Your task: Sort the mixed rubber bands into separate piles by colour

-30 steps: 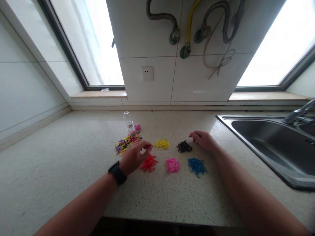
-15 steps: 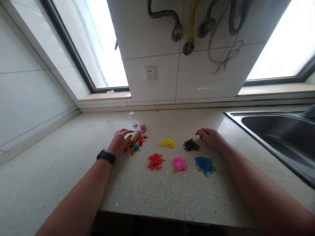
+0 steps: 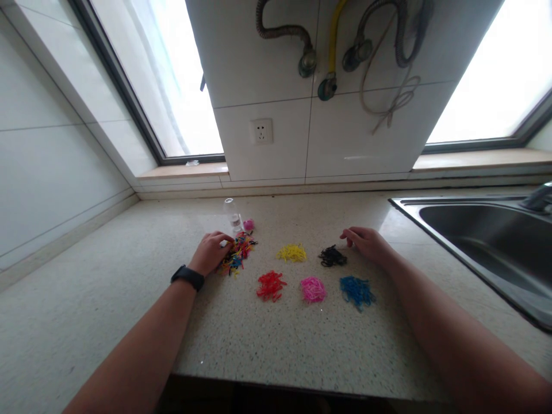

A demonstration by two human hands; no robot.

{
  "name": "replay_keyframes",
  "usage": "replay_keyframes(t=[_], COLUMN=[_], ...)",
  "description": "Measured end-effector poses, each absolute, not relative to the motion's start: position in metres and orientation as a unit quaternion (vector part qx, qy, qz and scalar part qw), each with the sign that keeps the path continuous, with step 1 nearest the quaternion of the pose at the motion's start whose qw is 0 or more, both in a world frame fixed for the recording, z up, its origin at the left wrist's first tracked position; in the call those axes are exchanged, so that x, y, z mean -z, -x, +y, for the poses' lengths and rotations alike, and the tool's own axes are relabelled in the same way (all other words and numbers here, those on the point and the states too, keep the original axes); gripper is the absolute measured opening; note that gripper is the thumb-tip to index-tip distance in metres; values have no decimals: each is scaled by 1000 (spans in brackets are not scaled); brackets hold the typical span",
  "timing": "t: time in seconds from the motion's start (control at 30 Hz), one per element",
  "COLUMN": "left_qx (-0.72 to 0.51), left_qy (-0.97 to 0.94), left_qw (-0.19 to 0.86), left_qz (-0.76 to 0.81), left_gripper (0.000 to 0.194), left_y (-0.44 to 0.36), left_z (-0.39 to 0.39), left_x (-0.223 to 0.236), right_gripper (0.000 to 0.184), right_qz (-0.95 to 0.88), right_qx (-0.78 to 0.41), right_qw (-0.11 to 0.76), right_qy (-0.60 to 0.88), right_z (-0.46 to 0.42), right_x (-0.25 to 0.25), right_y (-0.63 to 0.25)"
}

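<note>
My left hand, with a black watch on the wrist, is at the left side of a mixed pile of small coloured rubber bands. Its thumb and forefinger are pinched on a band there; the band's colour is hard to make out. My right hand rests on the counter, fingers curled together with nothing visible in them, just behind and right of the black rubber bands. Separate heaps hold yellow bands, red bands, pink bands and blue bands.
Behind the mixed pile stand a clear plastic bottle and a small pink object. A steel sink is set into the speckled counter at the right. A tiled wall with a socket and hoses rises behind.
My left hand has moved left from above the red and yellow heaps to the mixed pile, and its fingers have closed there. My right hand stays beside the black heap. The view shifted slightly.
</note>
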State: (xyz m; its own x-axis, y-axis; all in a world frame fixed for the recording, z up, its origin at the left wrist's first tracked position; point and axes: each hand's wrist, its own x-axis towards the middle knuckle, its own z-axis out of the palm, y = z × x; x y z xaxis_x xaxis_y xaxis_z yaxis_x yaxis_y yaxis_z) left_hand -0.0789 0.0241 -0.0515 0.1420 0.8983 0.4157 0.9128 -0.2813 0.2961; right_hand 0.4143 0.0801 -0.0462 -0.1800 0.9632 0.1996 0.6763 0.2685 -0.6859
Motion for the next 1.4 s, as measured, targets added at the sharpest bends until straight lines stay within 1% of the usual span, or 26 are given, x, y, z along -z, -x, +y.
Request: replay_keyframes(t=[0.23, 0.3, 0.47, 0.67, 0.97, 1.2, 1.33, 1.4], left_qx=[279, 282, 282, 287, 349, 398, 437, 455], left_qy=[747, 745, 740, 737, 705, 691, 657, 648], left_qw=[-3, -8, -24, -54, -95, -172, -292, -325], left_qz=[-603, -605, -610, -609, -610, -578, -541, -517], left_gripper=[16, 17, 28, 25, 27, 33, 36, 33], left_y=[77, 76, 76, 76, 65, 38, 10, -6], left_z=[23, 22, 22, 21, 17, 6, -2, -6], left_x=[48, 47, 46, 43, 33, 19, 20, 24], right_gripper=[52, 51, 50, 50, 50, 47, 46, 45], right_qz=[-735, -735, -732, -728, -730, -728, -734, -741], right_qx=[-232, -233, -239, -245, -249, -246, -237, -229], right_qw=[317, 319, 313, 315, 321, 320, 317, 319], right_qy=[553, 551, 556, 558, 550, 554, 551, 545], right_z=[83, 85, 85, 83, 87, 83, 81, 81], right_x=[50, 51, 52, 50, 54, 48, 46, 46], right_y=[-416, -417, -418, -416, -419, -415, -412, -410])
